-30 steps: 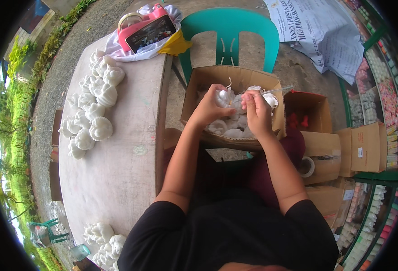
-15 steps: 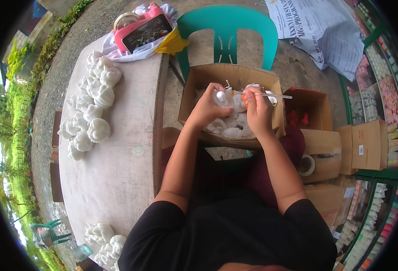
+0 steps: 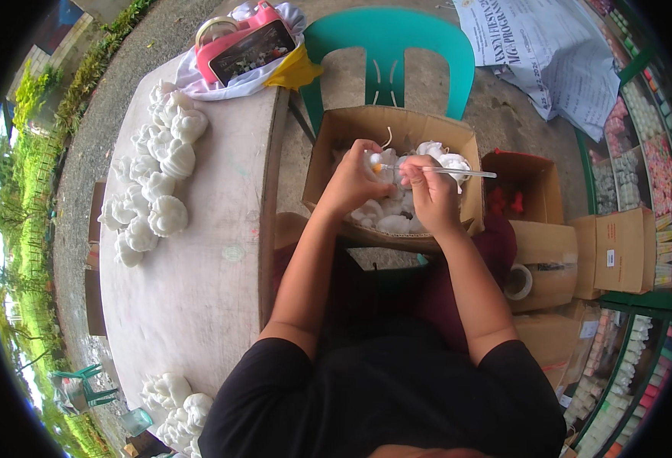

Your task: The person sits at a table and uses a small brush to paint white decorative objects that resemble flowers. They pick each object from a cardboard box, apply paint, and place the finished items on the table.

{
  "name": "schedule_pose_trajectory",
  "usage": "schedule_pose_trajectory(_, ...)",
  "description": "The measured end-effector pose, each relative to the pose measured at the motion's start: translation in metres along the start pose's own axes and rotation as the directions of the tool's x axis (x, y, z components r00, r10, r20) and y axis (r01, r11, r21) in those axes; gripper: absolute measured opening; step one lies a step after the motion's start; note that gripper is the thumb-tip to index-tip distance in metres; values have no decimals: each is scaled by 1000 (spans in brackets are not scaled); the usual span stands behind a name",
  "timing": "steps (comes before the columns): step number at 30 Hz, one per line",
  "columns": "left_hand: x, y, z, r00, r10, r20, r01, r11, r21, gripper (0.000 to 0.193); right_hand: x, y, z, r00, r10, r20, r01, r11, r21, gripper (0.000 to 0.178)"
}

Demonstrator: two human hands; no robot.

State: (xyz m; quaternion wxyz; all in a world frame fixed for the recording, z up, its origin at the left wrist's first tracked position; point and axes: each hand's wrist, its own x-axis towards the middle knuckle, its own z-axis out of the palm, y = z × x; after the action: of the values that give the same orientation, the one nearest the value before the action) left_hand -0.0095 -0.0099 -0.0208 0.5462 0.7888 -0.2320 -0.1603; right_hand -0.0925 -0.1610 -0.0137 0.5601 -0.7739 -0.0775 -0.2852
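Over an open cardboard box, my left hand is closed around a small whitish, partly see-through piece, mostly covered by the fingers. My right hand pinches a slim clear rod, like a thin brush handle. Its orange end meets the piece in my left hand. Pale rounded pieces fill the box below both hands, and white moulded ones lie at its right side. A thin pale string stands up beside my left fingers.
The table at left bears clusters of white moulded pieces and a phone in a pink holder. A green chair stands behind the box. At right are a box with red pieces, a tape roll and filled shelves.
My right hand has shifted slightly left, bringing the rod's orange end from beside its fingers to the piece in my left hand. My left hand stays nearly in place.
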Motion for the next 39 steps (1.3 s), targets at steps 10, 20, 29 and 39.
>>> schedule_pose_trajectory(10,-2,4,-1,999,-41,-22,43,995,91,67,-1,5,-3,989,77,-128,-103,971,-217,20)
schedule_pose_trajectory(20,-2,5,-1,1000,-28,-14,27,999,-35,66,2,15,-9,908,332,-257,-299,941,158,28)
schedule_pose_trajectory(29,-3,10,0,999,-37,7,37,998,-55,62,7,14,-4,986,35,-162,-65,981,-182,22)
schedule_pose_trajectory(39,0,5,-1,999,45,-10,-46,985,-169,70,-1,1,-5,969,22,-245,-67,982,-175,20)
